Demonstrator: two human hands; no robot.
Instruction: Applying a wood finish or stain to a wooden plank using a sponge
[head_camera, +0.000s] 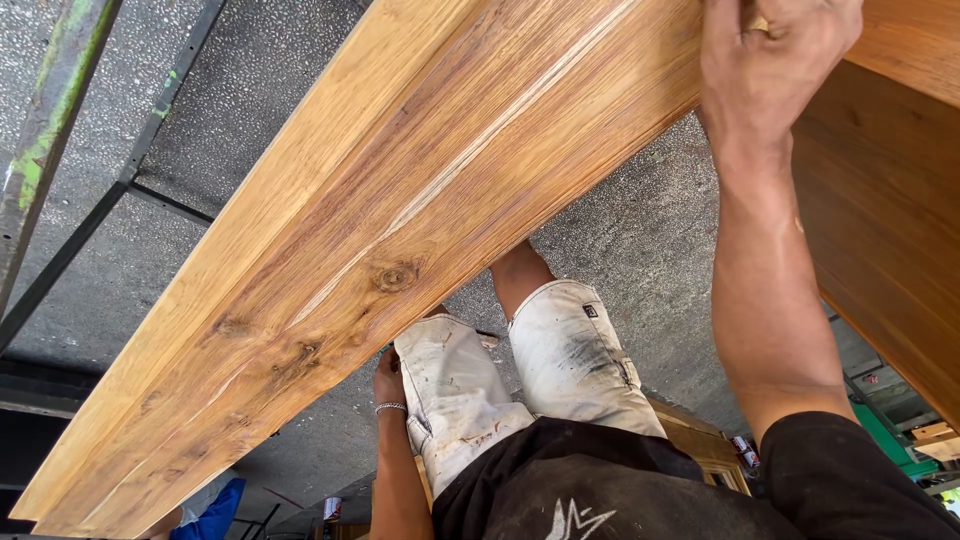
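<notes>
Plank (400, 230): honey-yellow wood, brown streaked grain, dark knots, pale line lengthwise. Shorts (500, 380): off-white, black smudges. Shirt (600, 490): black, white mark. Floor (250, 110): grey, speckled. Bracelet (391, 407): silver.

I see the long wooden plank (400, 220) cutting diagonally across the view, blocking passage from lower left to upper right; my right hand (770, 60) grips its upper end, the forearm barring the right side; a second wooden panel (890, 240) walls off the far right; open floor (620, 230) shows between plank and forearm, above my knees; my left hand (390, 380) hangs in the narrow gap under the plank's edge; metal bars (60, 130) crowd the upper left.
</notes>
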